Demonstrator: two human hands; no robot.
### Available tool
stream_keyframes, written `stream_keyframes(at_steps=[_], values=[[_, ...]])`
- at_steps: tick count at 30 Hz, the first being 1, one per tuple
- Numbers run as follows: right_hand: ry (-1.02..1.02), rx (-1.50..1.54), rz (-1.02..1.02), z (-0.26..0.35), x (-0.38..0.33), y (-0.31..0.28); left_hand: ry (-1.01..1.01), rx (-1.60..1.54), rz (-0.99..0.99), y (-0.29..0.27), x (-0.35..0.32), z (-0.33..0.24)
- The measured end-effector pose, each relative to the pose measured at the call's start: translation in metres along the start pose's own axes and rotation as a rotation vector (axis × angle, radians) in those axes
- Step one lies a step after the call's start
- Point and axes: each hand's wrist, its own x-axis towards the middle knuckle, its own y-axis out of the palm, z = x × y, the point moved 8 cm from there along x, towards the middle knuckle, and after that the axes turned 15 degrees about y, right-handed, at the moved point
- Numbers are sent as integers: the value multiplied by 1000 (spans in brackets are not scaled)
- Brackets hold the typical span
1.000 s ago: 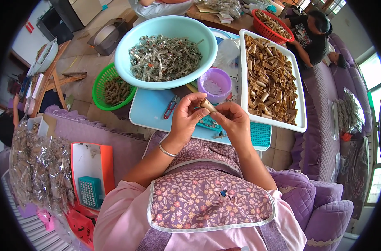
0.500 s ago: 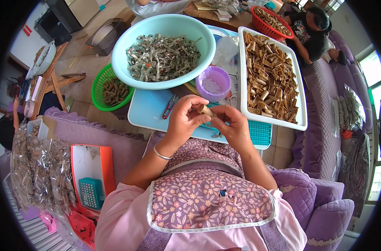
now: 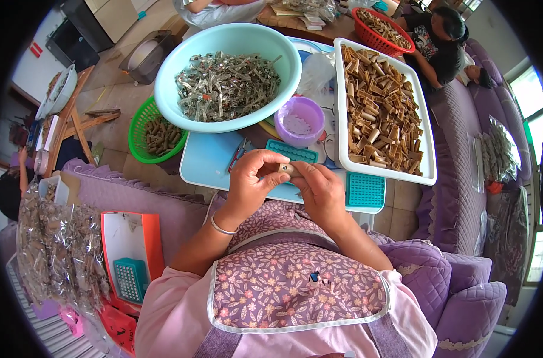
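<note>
Both hands meet just above the near edge of the pale blue worktop (image 3: 209,161), closed together on 1 small tan tube piece (image 3: 286,169). The left hand (image 3: 250,182) pinches its left end between thumb and curled fingers, and the right hand (image 3: 322,188) grips its right end, so the piece sits directly between them, touching both. Its long axis runs roughly left to right across the body, tilted only slightly, and only a short middle stretch shows between the fingertips; what exactly the fingers do to it is too small to tell. Neither hand is nearer than the other, since the piece is shared evenly. Straight ahead of the hands lies a teal perforated tray (image 3: 291,152), partly hidden behind the knuckles, and just beyond it stands a small purple bowl (image 3: 303,119). Further forward and to the left is a large light-blue basin (image 3: 164,89) heaped with silvery metal clips, while ahead and to the right a long white tray (image 3: 341,119) holds many tan tube pieces like the one in hand. A second teal perforated block (image 3: 367,191) sits just right of the right hand at the worktop's corner. A green basket (image 3: 141,146) of brown pieces rests on the floor, left of the worktop.
</note>
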Motion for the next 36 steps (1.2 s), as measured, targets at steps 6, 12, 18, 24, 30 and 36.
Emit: stream_keyframes(at_steps=[6, 12, 18, 24, 30, 36], values=[[-77, -215, -33, 18, 17, -8, -281, -539, -250, 10, -16, 38], [-344, 293, 241, 131, 2, -91, -325, -970, -326, 8, -15, 37], [-607, 1180, 563, 165, -14, -99, -291, -1073, -261, 11, -15, 29], [-510, 1370, 671, 164, -13, -91, -294, -1117, -170, 24, -15, 14], [-493, 1336, 708, 162, -16, -90, -312, -1126, -170, 27, -17, 9], [-491, 1371, 667, 154, -13, -91, -421, -1139, -161, 27, -19, 10]])
